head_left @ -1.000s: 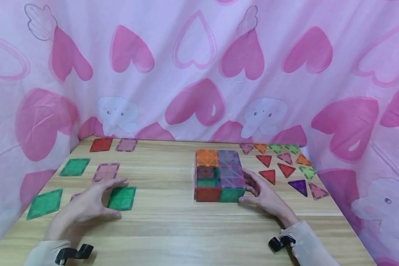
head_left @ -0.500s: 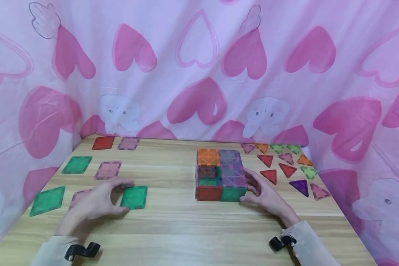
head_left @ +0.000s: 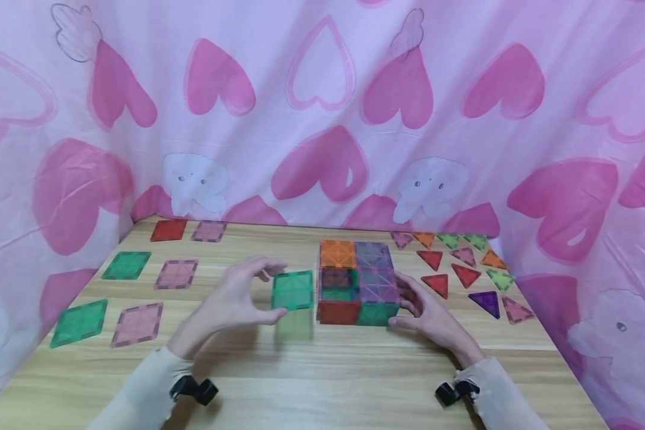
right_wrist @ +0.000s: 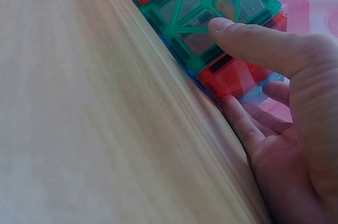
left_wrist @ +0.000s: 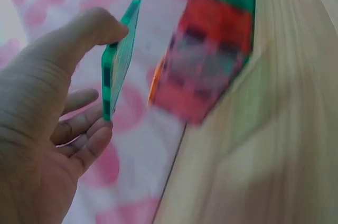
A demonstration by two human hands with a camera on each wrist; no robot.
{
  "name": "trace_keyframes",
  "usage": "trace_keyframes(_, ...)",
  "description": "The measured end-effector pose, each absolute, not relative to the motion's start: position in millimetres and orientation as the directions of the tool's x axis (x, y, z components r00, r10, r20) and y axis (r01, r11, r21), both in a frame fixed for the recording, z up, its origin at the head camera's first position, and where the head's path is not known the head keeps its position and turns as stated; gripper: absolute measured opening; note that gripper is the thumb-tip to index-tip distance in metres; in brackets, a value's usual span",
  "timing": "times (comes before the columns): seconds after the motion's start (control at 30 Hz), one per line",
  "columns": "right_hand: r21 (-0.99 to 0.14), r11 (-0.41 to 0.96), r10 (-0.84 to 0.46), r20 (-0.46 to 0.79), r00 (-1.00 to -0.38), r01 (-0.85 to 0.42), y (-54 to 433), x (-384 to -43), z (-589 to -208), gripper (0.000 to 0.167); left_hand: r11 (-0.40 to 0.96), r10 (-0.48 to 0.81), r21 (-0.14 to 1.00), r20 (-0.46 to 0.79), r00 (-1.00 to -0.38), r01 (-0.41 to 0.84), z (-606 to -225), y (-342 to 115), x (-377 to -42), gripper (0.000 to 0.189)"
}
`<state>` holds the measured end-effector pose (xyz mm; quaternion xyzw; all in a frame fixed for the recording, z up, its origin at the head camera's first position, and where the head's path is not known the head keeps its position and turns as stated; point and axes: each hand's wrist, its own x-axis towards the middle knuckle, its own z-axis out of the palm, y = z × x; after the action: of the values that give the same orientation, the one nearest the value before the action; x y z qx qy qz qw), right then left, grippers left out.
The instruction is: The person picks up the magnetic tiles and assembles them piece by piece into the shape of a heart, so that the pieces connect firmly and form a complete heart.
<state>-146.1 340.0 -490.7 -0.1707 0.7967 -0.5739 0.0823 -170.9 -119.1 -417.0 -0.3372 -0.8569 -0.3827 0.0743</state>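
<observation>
My left hand (head_left: 235, 301) pinches a green square magnetic tile (head_left: 293, 291) by its edges, thumb on one side and fingertips on the opposite one. In the head view the tile hangs above the table, just left of a low box of magnetic tiles (head_left: 377, 280). The box has orange and purple tiles on top, red and green ones in front, and an open square at its front left. My right hand (head_left: 432, 316) holds the box's right end. In the right wrist view its thumb presses the green front tile (right_wrist: 206, 5), while the fingers touch the red side.
Pink square tiles (head_left: 137, 325), green tiles (head_left: 79, 323) and a red tile (head_left: 168, 230) lie flat on the left of the wooden table (head_left: 322, 382). Several small triangle tiles (head_left: 464, 275) lie at the right. A pink heart-print curtain (head_left: 322, 119) hangs behind.
My left hand has lifted the green tile off the table and carried it rightward to beside the box. My right hand has stayed at the box's right end.
</observation>
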Motion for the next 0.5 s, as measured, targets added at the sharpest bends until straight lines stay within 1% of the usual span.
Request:
trace_keyframes(0.1,-0.942,0.286,-0.36,0.063,-0.931,-0.175,341.0,-145.9,-491.9,0.107,0.433,0.551,0.602,0.412,-0.725,0.671,-413.9,-87.6,-179.0,0.078)
trace_keyframes(0.23,-0.943,0.284,-0.367,0.062,-0.928,-0.176,340.2,-146.3,-493.1,0.107,0.405,0.562,0.622,0.409,-0.719,0.67,-416.4,-56.4,-188.1,0.075)
trace_keyframes(0.37,-0.943,0.277,-0.375,0.069,-0.924,-0.183,339.3,-146.5,-493.0,0.107,0.402,0.568,0.632,0.395,-0.722,0.662,-420.6,-37.6,-193.9,0.073)
trace_keyframes(0.5,-0.944,0.273,-0.376,0.075,-0.924,-0.187,340.3,-146.3,-491.9,0.107,0.403,0.589,0.616,0.391,-0.707,0.676,-424.5,-27.7,-196.5,0.069)
